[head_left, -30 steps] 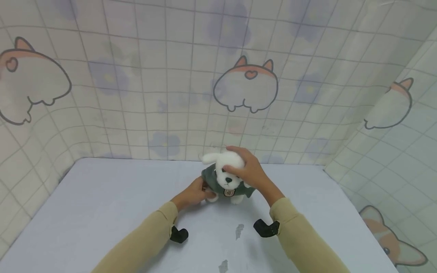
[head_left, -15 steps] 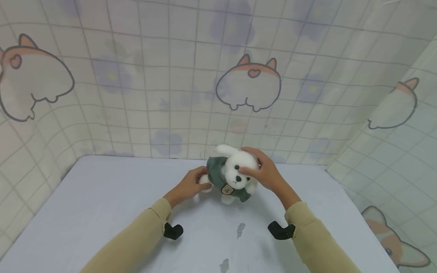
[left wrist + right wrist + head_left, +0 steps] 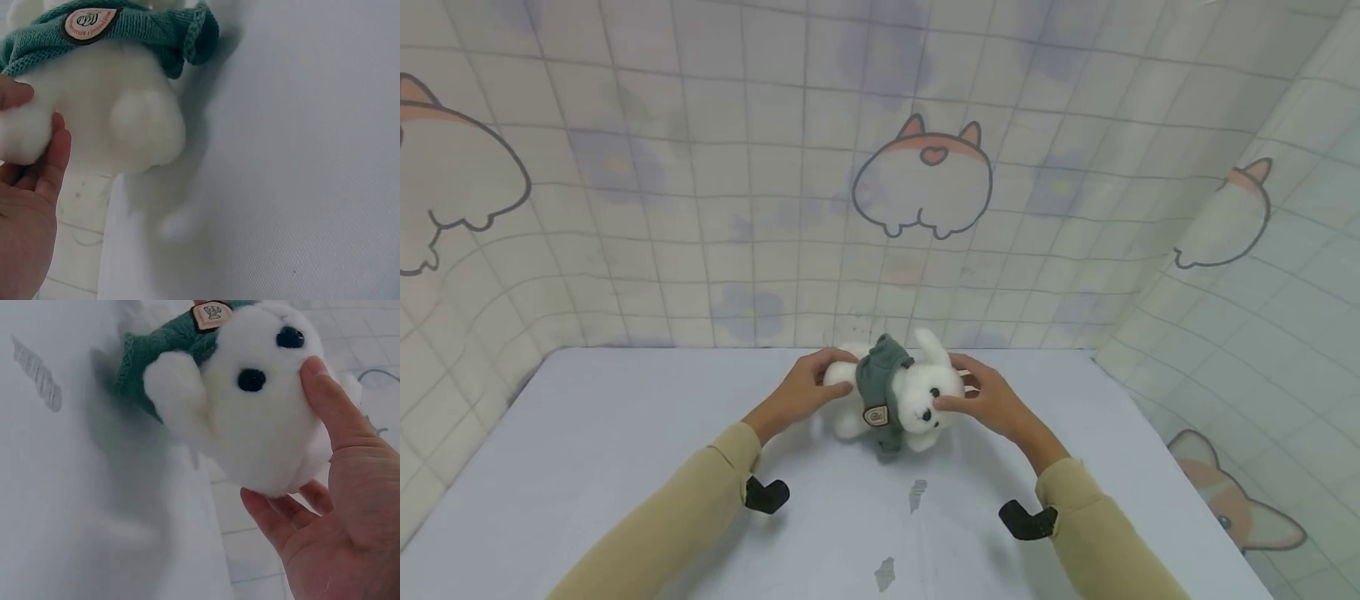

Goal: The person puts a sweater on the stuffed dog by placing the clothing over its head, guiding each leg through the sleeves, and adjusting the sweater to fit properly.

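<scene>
A white plush dog [image 3: 917,396] in a green knitted sweater [image 3: 880,379] lies tipped sideways near the table's far edge, its head toward the right. An oval badge [image 3: 89,25] shows on the sweater's front. My left hand [image 3: 801,387] grips a white leg [image 3: 25,131] at the dog's lower end, thumb on one side and fingers on the other. At the other end my right hand [image 3: 992,402] holds the head, with the thumb by the muzzle and the fingers [image 3: 275,515] curled behind the crown. Both eyes face the right wrist camera.
The white table [image 3: 625,467] has two grey worn patches [image 3: 917,495] in front of the dog. Behind it rises a gridded curtain [image 3: 775,208] with corgi prints, which also runs along both sides. Black wrist mounts [image 3: 1028,521] stick out from the sleeves.
The plush dog has turned from upright to lying sideways, its head swinging right. My right hand moved right with the head; my left hand moved left and up with the lower end.
</scene>
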The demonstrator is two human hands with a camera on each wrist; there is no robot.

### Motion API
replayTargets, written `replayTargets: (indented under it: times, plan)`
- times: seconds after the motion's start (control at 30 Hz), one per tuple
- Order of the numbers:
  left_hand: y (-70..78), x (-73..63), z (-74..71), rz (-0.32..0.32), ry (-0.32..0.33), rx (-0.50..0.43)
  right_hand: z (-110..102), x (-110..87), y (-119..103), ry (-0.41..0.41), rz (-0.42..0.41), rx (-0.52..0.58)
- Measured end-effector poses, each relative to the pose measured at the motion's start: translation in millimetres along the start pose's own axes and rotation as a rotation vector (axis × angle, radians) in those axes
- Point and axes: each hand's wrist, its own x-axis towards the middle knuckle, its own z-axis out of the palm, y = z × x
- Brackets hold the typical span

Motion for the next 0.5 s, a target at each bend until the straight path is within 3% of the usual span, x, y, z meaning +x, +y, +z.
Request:
replayTargets:
  times: [0.13, 0.3, 0.5]
  plan:
    - [7.5, 0.5, 5.4, -0.012, -0.006, -0.011, 6, -8.9, 16, -0.034, 0.065, 0.011]
    - [2.2, 6.1, 15.6, -0.041, -0.022, 0.018, 18, -20.9, 36, -0.077, 0.141, 0.033]
    - [-1.3, 8.6, 24.4, -0.092, -0.032, 0.1, 22, -27.3, 46, -0.11, 0.103, 0.038]
